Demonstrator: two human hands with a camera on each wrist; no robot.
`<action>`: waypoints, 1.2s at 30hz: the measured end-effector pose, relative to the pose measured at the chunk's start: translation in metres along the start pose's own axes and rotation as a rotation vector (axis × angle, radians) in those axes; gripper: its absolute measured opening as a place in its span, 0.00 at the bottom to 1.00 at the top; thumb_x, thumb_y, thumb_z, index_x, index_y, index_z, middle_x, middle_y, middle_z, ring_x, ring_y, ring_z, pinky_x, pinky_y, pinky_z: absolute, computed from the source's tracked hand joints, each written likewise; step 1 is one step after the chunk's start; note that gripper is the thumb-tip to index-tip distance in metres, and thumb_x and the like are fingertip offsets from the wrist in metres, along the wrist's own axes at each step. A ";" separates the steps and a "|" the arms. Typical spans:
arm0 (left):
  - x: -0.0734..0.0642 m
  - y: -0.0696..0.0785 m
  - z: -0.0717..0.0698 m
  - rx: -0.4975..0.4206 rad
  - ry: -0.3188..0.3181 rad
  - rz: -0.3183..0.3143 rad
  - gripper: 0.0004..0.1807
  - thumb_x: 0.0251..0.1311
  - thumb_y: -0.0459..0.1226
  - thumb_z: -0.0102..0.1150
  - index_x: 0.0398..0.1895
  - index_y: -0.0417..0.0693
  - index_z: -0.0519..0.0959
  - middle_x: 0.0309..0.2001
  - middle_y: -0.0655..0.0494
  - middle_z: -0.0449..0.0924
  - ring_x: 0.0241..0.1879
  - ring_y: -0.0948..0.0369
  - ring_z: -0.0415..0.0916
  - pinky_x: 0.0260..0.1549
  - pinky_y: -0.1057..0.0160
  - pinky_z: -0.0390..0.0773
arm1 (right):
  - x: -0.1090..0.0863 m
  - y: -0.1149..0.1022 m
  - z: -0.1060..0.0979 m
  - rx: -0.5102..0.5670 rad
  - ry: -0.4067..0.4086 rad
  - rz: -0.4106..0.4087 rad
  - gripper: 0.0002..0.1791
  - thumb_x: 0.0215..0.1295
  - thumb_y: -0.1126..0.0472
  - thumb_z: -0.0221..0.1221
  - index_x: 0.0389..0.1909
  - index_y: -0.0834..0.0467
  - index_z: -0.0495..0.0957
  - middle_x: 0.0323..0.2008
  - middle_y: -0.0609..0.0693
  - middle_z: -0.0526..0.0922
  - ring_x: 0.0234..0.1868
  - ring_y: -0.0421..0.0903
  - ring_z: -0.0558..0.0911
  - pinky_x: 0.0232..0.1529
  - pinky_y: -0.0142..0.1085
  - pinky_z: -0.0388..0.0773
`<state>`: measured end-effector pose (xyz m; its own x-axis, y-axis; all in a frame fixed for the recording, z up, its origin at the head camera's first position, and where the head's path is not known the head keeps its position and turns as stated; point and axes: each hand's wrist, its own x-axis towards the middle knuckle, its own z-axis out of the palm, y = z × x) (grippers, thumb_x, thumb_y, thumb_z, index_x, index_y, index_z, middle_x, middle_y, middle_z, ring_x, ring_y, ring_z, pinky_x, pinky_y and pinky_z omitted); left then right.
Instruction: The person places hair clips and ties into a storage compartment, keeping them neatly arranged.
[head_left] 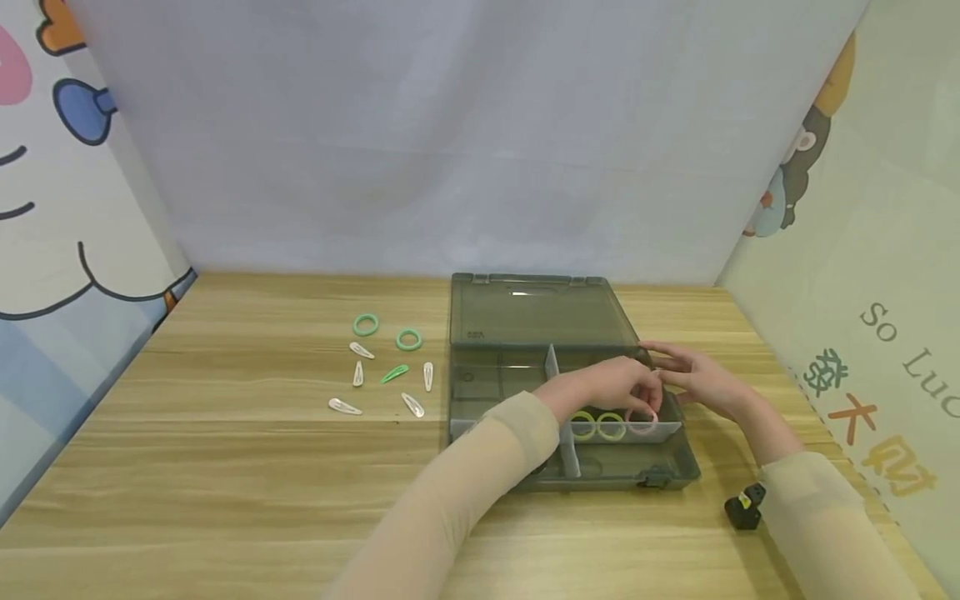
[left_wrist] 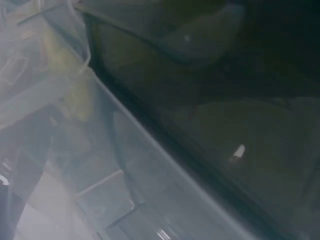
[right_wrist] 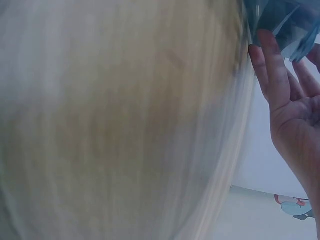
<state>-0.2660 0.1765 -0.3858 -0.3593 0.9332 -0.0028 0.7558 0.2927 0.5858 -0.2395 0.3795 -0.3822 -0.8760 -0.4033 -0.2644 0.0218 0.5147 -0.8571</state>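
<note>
A grey translucent compartment box point(head_left: 498, 479) lies on the table with its lid point(head_left: 540, 308) folded back. My left hand point(head_left: 618, 385) reaches into its right-hand part, curled fingers pinching a pink hair tie point(head_left: 641, 431) near a divider point(head_left: 663, 431). Beside that tie are two yellow hair ties, a left one point(head_left: 583, 437) and a right one point(head_left: 611, 437). With fingers extended, my right hand point(head_left: 701, 382) touches the box's right side; the right wrist view also shows these fingers against the box wall point(right_wrist: 285, 22). The left wrist view is dim and shows only translucent plastic.
Left of the box lie two green hair ties, one farther back point(head_left: 366, 325) and one nearer point(head_left: 408, 339). Several white snap clips point(head_left: 345, 407) and a green snap clip point(head_left: 394, 373) lie in front of them. A small black device point(head_left: 742, 510) is beside the right sleeve.
</note>
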 end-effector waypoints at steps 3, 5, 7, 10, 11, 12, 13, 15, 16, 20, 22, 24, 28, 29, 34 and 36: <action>0.000 0.000 0.002 0.012 -0.020 -0.007 0.05 0.60 0.40 0.59 0.35 0.50 0.79 0.30 0.61 0.78 0.24 0.68 0.77 0.28 0.78 0.73 | 0.000 0.000 0.000 -0.004 0.006 0.006 0.35 0.72 0.51 0.50 0.74 0.53 0.47 0.70 0.70 0.48 0.68 0.69 0.54 0.53 0.59 0.71; 0.000 -0.001 0.004 0.021 -0.032 -0.010 0.04 0.61 0.40 0.59 0.36 0.50 0.79 0.30 0.62 0.78 0.25 0.68 0.77 0.28 0.78 0.73 | 0.001 0.000 0.000 -0.007 0.005 0.004 0.35 0.72 0.51 0.50 0.74 0.53 0.46 0.71 0.70 0.47 0.69 0.69 0.52 0.53 0.60 0.70; 0.000 -0.001 0.004 0.033 -0.037 -0.012 0.04 0.61 0.39 0.58 0.36 0.51 0.79 0.31 0.63 0.78 0.25 0.68 0.76 0.30 0.78 0.72 | 0.001 0.000 0.000 -0.002 0.003 0.002 0.35 0.72 0.52 0.50 0.74 0.53 0.46 0.71 0.70 0.46 0.69 0.69 0.52 0.53 0.60 0.70; 0.000 -0.002 0.003 0.044 -0.030 -0.015 0.05 0.61 0.39 0.59 0.37 0.51 0.80 0.31 0.64 0.78 0.26 0.70 0.76 0.32 0.79 0.72 | 0.002 0.000 0.000 0.001 -0.001 -0.002 0.35 0.72 0.52 0.50 0.74 0.53 0.46 0.71 0.71 0.46 0.69 0.69 0.52 0.53 0.60 0.71; -0.001 -0.002 0.003 0.048 -0.025 -0.013 0.05 0.60 0.39 0.60 0.38 0.51 0.80 0.31 0.64 0.78 0.27 0.70 0.75 0.32 0.79 0.71 | 0.002 0.000 0.000 0.001 -0.001 -0.003 0.35 0.72 0.52 0.50 0.74 0.53 0.46 0.71 0.71 0.46 0.69 0.69 0.52 0.52 0.60 0.71; -0.001 -0.002 0.002 0.049 -0.018 -0.010 0.06 0.59 0.39 0.61 0.38 0.51 0.80 0.31 0.64 0.78 0.28 0.71 0.75 0.33 0.79 0.71 | 0.002 -0.001 0.000 0.000 -0.003 -0.007 0.35 0.72 0.52 0.49 0.74 0.53 0.46 0.70 0.71 0.46 0.69 0.69 0.52 0.52 0.59 0.71; -0.001 -0.002 0.001 0.049 -0.014 -0.009 0.06 0.59 0.39 0.61 0.39 0.51 0.80 0.32 0.65 0.79 0.29 0.72 0.75 0.34 0.79 0.71 | 0.002 0.000 -0.001 -0.003 -0.004 -0.008 0.35 0.72 0.52 0.49 0.74 0.54 0.46 0.70 0.71 0.47 0.69 0.69 0.52 0.52 0.59 0.72; -0.001 -0.002 -0.001 0.045 0.000 0.000 0.08 0.58 0.39 0.63 0.40 0.51 0.81 0.32 0.65 0.79 0.31 0.72 0.74 0.35 0.80 0.70 | 0.002 0.000 -0.001 -0.008 -0.007 -0.015 0.35 0.72 0.52 0.49 0.74 0.54 0.46 0.70 0.71 0.47 0.68 0.70 0.53 0.52 0.58 0.72; -0.002 -0.002 -0.002 0.044 0.007 0.004 0.08 0.58 0.39 0.63 0.40 0.51 0.81 0.33 0.65 0.79 0.32 0.73 0.74 0.36 0.80 0.70 | 0.002 0.000 -0.001 -0.012 -0.008 -0.017 0.35 0.72 0.52 0.49 0.74 0.54 0.46 0.70 0.72 0.48 0.68 0.70 0.53 0.52 0.58 0.73; -0.003 -0.001 -0.007 0.034 0.022 0.008 0.07 0.59 0.38 0.62 0.41 0.52 0.81 0.34 0.66 0.80 0.36 0.73 0.74 0.38 0.80 0.70 | 0.001 0.001 -0.001 -0.025 -0.004 -0.018 0.36 0.72 0.51 0.49 0.74 0.55 0.46 0.69 0.71 0.50 0.67 0.70 0.56 0.51 0.57 0.73; -0.004 0.000 -0.010 0.020 0.024 0.004 0.07 0.60 0.38 0.62 0.41 0.52 0.80 0.35 0.66 0.79 0.37 0.73 0.74 0.39 0.79 0.69 | 0.001 0.002 0.000 -0.023 -0.003 -0.013 0.36 0.71 0.51 0.50 0.74 0.54 0.46 0.69 0.70 0.51 0.67 0.70 0.57 0.52 0.58 0.72; -0.006 0.000 -0.013 0.001 0.036 0.004 0.08 0.60 0.39 0.62 0.42 0.52 0.80 0.35 0.66 0.78 0.37 0.73 0.74 0.39 0.79 0.70 | 0.002 0.002 0.000 -0.021 -0.003 -0.010 0.36 0.71 0.50 0.50 0.74 0.54 0.46 0.69 0.70 0.52 0.66 0.70 0.59 0.52 0.58 0.72; -0.009 0.002 -0.021 -0.030 0.065 0.008 0.08 0.59 0.40 0.62 0.41 0.53 0.80 0.36 0.66 0.77 0.38 0.72 0.73 0.40 0.79 0.69 | 0.002 0.002 0.000 -0.012 -0.004 -0.003 0.37 0.71 0.50 0.50 0.74 0.57 0.45 0.69 0.70 0.52 0.66 0.70 0.59 0.52 0.58 0.72; -0.010 0.003 -0.023 -0.029 0.074 0.011 0.08 0.59 0.41 0.62 0.41 0.53 0.80 0.36 0.66 0.77 0.38 0.72 0.73 0.40 0.79 0.69 | 0.002 0.002 -0.001 -0.010 -0.005 -0.003 0.37 0.72 0.51 0.50 0.74 0.58 0.44 0.69 0.70 0.52 0.66 0.70 0.59 0.52 0.58 0.72; -0.016 0.009 -0.037 -0.037 0.103 -0.011 0.10 0.60 0.42 0.61 0.43 0.52 0.80 0.36 0.66 0.77 0.38 0.70 0.73 0.39 0.78 0.70 | 0.001 0.001 -0.001 -0.007 -0.010 0.006 0.38 0.73 0.52 0.48 0.73 0.63 0.41 0.69 0.72 0.52 0.66 0.70 0.57 0.54 0.60 0.69; -0.020 0.011 -0.042 -0.050 0.112 -0.023 0.10 0.61 0.42 0.60 0.43 0.52 0.80 0.36 0.66 0.77 0.38 0.70 0.73 0.38 0.77 0.70 | 0.000 -0.001 -0.001 -0.016 -0.004 0.018 0.39 0.72 0.51 0.48 0.73 0.63 0.41 0.69 0.72 0.52 0.66 0.70 0.57 0.54 0.62 0.68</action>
<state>-0.2734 0.1528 -0.3451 -0.4369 0.8966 0.0723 0.7195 0.3000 0.6264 -0.2403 0.3795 -0.3813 -0.8737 -0.3970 -0.2812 0.0295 0.5337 -0.8452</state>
